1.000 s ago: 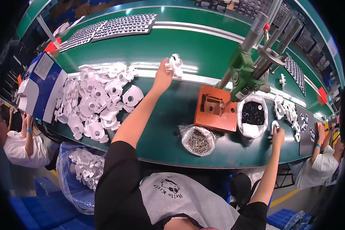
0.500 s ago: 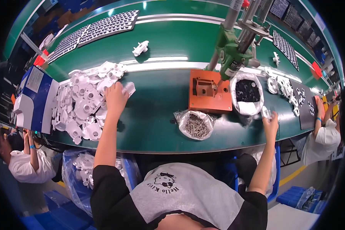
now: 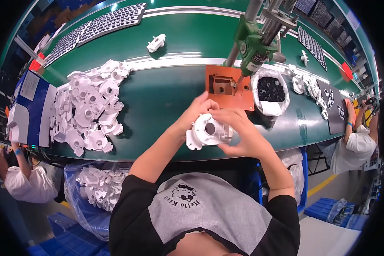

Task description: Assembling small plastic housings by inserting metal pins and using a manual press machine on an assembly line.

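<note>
Over the near edge of the bench, both my hands are on one white plastic housing [image 3: 199, 135] with a round hole in its face. My left hand [image 3: 195, 112] grips it from the upper left, fingers bent behind its top edge. Curled round the right side is my right hand [image 3: 249, 134], its thumb low and its fingers along the top. A clear-looking piece shows at the housing's right side by the right fingers; its exact shape is hard to make out. Just beyond the hands is an orange fixture block [image 3: 232, 102] beneath a green hand press [image 3: 251, 49].
A heap of white housings [image 3: 89, 100] lies left, beside a blue-and-white box [image 3: 32, 111]. Right of the fixture stands a white bag [image 3: 273, 109] of black parts. One white part [image 3: 156, 43] lies on the green belt [image 3: 187, 34]. Co-workers sit at both sides.
My left hand has come from the heap to the middle with a housing. My right hand has moved left from beside the black parts' bag to meet it. The screw bag is now hidden.
</note>
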The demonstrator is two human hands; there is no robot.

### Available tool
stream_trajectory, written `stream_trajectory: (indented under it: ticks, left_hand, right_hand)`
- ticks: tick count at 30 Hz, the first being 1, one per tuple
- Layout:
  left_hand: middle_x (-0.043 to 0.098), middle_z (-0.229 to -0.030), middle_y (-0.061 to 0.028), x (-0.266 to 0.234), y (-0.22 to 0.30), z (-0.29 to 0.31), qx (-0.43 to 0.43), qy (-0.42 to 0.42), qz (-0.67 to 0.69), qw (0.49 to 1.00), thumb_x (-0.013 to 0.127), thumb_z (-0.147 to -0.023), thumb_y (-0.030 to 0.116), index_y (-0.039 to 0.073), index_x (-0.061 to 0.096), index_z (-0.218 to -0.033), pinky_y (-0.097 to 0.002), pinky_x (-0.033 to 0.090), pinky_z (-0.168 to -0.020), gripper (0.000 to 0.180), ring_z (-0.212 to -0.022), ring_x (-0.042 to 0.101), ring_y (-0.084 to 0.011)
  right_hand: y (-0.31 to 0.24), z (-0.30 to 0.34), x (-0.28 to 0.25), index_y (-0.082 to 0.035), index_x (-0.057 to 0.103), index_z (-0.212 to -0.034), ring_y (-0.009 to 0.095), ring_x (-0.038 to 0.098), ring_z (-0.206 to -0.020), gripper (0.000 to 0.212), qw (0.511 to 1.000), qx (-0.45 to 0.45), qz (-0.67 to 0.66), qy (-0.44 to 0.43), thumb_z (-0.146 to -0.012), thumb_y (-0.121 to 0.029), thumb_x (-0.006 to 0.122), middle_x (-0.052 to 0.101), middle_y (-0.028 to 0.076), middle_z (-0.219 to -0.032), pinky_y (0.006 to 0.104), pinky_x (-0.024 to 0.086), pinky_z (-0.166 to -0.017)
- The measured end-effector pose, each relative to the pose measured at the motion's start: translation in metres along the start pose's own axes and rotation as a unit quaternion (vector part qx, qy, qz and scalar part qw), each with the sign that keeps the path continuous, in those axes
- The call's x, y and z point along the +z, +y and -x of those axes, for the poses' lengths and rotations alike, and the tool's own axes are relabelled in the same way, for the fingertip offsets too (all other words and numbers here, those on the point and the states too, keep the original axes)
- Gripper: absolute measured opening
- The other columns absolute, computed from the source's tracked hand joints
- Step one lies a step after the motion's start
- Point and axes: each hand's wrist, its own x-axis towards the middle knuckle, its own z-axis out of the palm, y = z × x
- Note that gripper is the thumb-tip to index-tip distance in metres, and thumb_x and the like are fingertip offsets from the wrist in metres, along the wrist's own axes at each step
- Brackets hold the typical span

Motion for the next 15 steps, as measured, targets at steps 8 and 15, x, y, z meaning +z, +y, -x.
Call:
stream_trajectory:
  ticks: [8, 15]
  left_hand:
    - [0.063, -0.107, -0.0078, -0.019, -0.025, -0.003, -0.019, -0.084, 0.187, 0.979, 0.034, -0.089, 0.062, 0.007, 0.057, -0.110, -0.0337, 0.051, -0.082, 0.063, -0.091, 0.064, -0.0223]
    - [0.042, -0.137, -0.0067, 0.023, -0.041, 0.007, 0.212, -0.012, 0.087, 0.973, 0.044, -0.091, 0.049, 0.010, 0.032, -0.139, -0.0390, 0.036, -0.104, 0.063, -0.124, 0.043, -0.0237]
  right_hand:
    - [0.018, 0.010, 0.019, -0.005, 0.047, -0.126, 0.033, 0.046, -0.114, 0.066, 0.992, 0.042, -0.102, 0.063, -0.066, -0.014, 0.074, 0.046, 0.016, -0.119, 0.0396, 0.039, -0.096]
    - [0.035, 0.004, 0.049, -0.007, 0.036, -0.127, 0.034, 0.041, -0.111, 0.083, 0.942, 0.022, 0.018, 0.335, -0.062, -0.025, 0.084, 0.037, 0.019, -0.119, 0.0420, 0.037, -0.094]
